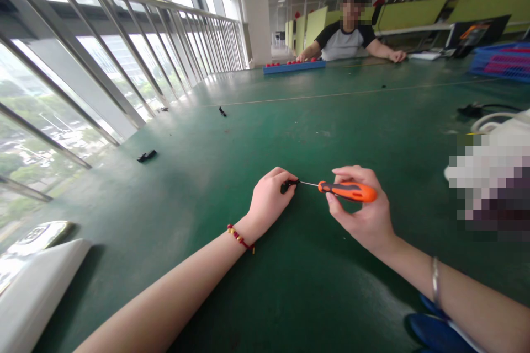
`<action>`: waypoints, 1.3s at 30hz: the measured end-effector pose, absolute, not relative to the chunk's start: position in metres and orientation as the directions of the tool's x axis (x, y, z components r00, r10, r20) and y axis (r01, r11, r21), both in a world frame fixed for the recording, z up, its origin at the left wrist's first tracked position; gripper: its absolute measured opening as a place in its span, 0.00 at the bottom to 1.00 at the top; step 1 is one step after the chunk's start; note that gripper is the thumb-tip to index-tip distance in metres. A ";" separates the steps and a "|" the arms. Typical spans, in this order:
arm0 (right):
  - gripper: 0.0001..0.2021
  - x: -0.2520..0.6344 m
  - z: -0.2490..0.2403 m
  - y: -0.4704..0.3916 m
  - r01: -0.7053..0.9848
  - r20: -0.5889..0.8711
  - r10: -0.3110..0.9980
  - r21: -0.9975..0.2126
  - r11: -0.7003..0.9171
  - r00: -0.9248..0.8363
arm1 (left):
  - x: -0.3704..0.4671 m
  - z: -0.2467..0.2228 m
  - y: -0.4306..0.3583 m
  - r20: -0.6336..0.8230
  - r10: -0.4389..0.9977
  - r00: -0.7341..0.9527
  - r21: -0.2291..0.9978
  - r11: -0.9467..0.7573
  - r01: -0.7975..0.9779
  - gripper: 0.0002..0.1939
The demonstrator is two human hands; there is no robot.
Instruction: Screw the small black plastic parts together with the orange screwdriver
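Observation:
My left hand (271, 197) pinches a small black part (289, 184) between thumb and fingers, low over the green table (232, 298). Its exact kind cannot be made out, as the fingers cover much of it. In my right hand (368, 212) is a screwdriver (348, 191) with an orange and dark grey handle, held lightly between fingers and thumb. The screwdriver lies almost level, and its thin metal shaft points left. Its tip meets the right end of the black part, or comes very close to it.
Small black pieces (147, 156) lie on the table to the left. A white box (45, 292) stands at the near left. Across the table, a person (345, 41) sits beside a blue tray (293, 68) with red pieces. A blue basket (503, 60) is at far right. Metal railing (144, 49) borders the left.

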State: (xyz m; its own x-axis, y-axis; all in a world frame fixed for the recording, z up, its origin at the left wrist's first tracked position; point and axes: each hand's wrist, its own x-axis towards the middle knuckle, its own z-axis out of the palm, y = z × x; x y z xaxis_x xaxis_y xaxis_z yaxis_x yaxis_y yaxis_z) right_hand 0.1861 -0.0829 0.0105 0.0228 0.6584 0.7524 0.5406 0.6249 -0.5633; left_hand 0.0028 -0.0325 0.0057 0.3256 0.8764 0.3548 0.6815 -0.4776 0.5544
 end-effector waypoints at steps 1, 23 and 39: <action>0.17 0.186 0.011 -0.083 0.541 0.746 0.665 -0.568 0.620 0.021 | 0.003 0.005 -0.033 0.355 0.875 0.329 0.553 -0.480 0.681 0.08; 0.13 0.187 0.010 -0.082 0.550 0.736 0.676 -0.577 0.604 0.030 | 0.003 0.005 -0.032 0.361 0.870 0.336 0.509 -0.485 0.711 0.09; 0.18 0.187 0.010 -0.082 0.498 0.697 0.716 -0.629 0.597 0.022 | 0.002 0.004 -0.032 0.363 0.867 0.342 0.518 -0.493 0.699 0.09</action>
